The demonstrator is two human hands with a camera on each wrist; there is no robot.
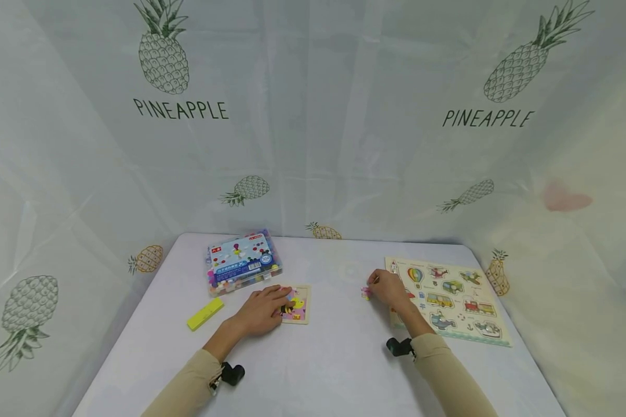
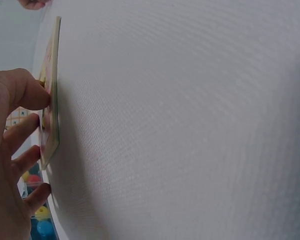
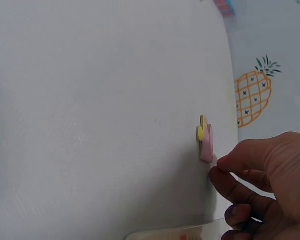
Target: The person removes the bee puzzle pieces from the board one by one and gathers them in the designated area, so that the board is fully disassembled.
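Observation:
My left hand (image 1: 263,310) lies over the left part of a small wooden jigsaw puzzle (image 1: 302,304) with a bee on a pink ground. In the left wrist view its thumb (image 2: 32,92) touches the edge of the puzzle (image 2: 54,100), and the other fingers are spread. My right hand (image 1: 391,288) is low over the table beside a small pink and yellow puzzle piece (image 3: 206,142). Thumb and forefinger tips come together right by the end of this piece, the other fingers curled. Whether they touch it or hold something hidden I cannot tell.
At the back left sits a clear box of colourful beads (image 1: 244,260) with a printed label. A yellow block (image 1: 205,314) is nearer me. On the right, a large wooden vehicle puzzle board (image 1: 451,333) lies partly under my right forearm. A pineapple-print curtain (image 1: 313,145) stands behind the table.

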